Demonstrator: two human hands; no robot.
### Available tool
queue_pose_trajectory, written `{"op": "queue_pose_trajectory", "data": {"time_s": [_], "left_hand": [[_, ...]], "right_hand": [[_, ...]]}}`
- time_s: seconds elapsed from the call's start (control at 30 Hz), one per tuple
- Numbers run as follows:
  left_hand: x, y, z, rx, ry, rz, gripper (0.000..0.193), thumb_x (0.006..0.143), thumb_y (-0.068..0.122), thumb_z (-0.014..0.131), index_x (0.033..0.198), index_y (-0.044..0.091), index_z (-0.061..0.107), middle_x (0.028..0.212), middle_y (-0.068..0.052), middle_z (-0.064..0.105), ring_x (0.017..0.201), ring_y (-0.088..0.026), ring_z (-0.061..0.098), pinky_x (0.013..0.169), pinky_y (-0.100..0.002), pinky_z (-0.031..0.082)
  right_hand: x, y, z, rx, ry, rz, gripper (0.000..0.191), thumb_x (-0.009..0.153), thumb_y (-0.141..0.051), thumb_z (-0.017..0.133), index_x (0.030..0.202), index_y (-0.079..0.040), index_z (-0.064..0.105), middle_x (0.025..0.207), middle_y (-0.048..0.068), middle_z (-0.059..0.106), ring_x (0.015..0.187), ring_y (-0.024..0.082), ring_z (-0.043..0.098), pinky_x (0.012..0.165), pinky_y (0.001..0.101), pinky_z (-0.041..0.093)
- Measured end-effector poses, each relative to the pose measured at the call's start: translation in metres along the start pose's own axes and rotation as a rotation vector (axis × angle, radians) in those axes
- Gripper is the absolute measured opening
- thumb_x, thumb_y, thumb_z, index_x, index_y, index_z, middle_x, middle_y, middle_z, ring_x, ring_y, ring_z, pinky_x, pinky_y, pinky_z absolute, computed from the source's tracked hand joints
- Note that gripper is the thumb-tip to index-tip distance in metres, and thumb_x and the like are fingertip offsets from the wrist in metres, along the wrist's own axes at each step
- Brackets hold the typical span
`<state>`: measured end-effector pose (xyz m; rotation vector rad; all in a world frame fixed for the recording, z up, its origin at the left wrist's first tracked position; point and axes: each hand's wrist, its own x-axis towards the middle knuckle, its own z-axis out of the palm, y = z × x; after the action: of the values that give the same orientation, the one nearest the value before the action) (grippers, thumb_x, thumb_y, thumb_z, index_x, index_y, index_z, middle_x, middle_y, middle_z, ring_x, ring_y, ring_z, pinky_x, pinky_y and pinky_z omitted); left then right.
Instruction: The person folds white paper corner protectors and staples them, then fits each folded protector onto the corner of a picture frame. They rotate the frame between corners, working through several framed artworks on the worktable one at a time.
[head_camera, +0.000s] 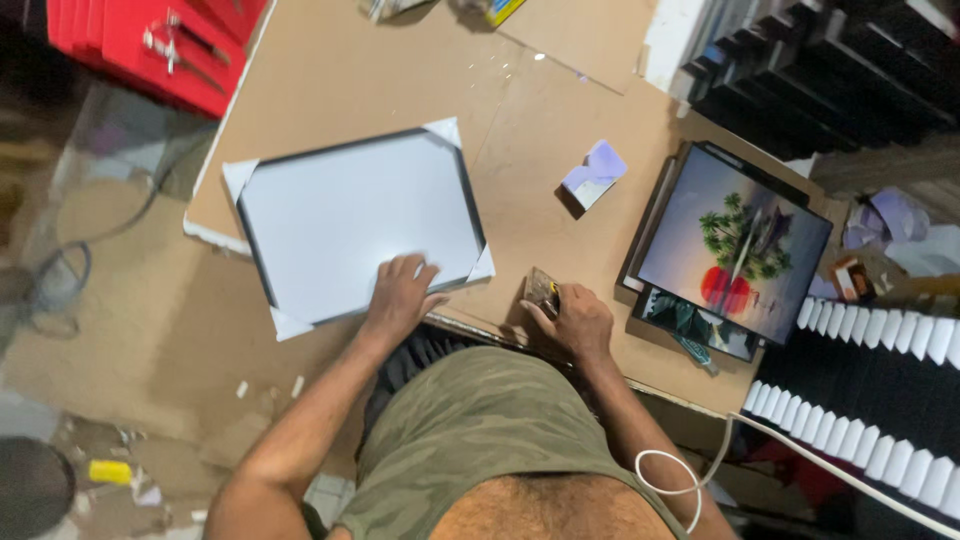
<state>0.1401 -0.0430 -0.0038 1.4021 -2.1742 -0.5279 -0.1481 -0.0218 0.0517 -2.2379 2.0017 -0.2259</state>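
Dark thin-edged rectangular picture frame with a blank white face (355, 225) lies flat on the brown board counter (540, 130), tilted, left of centre; white paper corner protectors sit on all four corners, so the corner fitting looks done as far as can be judged; nothing wraps the frame; left hand (400, 295) rests flat, fingers spread, on the frame's lower right area at about 5 o'clock of its face, pressing, gripping nothing; right hand (575, 320) is closed around a small brownish tool or tape piece (540, 291) just right of the frame's corner, exact kind too blurred to tell; at 2 o'clock from the frame a small folded pale purple paper piece (595, 173) lies alone; further at 3 o'clock a stack of dark frames topped by a palm-tree and red sun print (735, 240); at 4 o'clock a row of black frames with white corner caps (870, 335), judged finished ones; at 11 o'clock a red box with metal pliers (160, 45).
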Motion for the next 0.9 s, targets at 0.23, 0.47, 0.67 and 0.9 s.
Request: {"op": "queue_pose_trajectory", "data": {"time_s": [0.23, 0.47, 0.67, 0.9], "left_hand": [[0.016, 0.071, -0.068, -0.083, 0.072, 0.008, 0.017, 0.085, 0.019, 0.078, 0.089, 0.007, 0.066, 0.089, -0.009, 0.068, 0.087, -0.032, 0.064, 0.078, -0.043, 0.045], [0.09, 0.209, -0.143, -0.713, 0.239, 0.003, 0.024, 0.087, 0.011, 0.08, 0.102, 0.004, 0.062, 0.092, -0.009, 0.06, 0.083, -0.02, 0.057, 0.078, -0.032, 0.047], [0.131, 0.342, -0.077, -1.163, 0.265, 0.45, 0.038, 0.095, 0.01, 0.075, 0.125, 0.001, 0.055, 0.118, -0.01, 0.059, 0.106, -0.019, 0.059, 0.096, -0.03, 0.048], [0.128, 0.443, 0.042, -1.237, -0.018, 0.199, 0.051, 0.102, 0.009, 0.069, 0.147, -0.002, 0.049, 0.14, -0.012, 0.06, 0.127, -0.018, 0.06, 0.112, -0.029, 0.049]], "right_hand": [[-0.032, 0.071, -0.065, 0.241, 0.124, 0.071, 0.04, 0.085, -0.042, 0.079, 0.101, -0.006, 0.072, 0.102, 0.01, 0.069, 0.097, 0.031, 0.065, 0.084, 0.0438, 0.053], [-0.077, 0.124, -0.161, 0.533, 0.427, -0.052, 0.066, 0.079, -0.039, 0.081, 0.123, 0.005, 0.06, 0.119, 0.024, 0.065, 0.111, 0.037, 0.061, 0.091, 0.0445, 0.051], [-0.152, 0.194, -0.247, 1.214, 0.519, 0.024, 0.044, 0.095, -0.034, 0.08, 0.117, -0.001, 0.06, 0.103, 0.009, 0.075, 0.095, 0.014, 0.071, 0.087, 0.0317, 0.06], [-0.312, 0.306, -0.337, 1.099, 1.23, 0.384, 0.019, 0.11, -0.009, 0.07, 0.124, 0.003, 0.066, 0.106, 0.008, 0.07, 0.089, 0.013, 0.059, 0.087, 0.0308, 0.051]]}}
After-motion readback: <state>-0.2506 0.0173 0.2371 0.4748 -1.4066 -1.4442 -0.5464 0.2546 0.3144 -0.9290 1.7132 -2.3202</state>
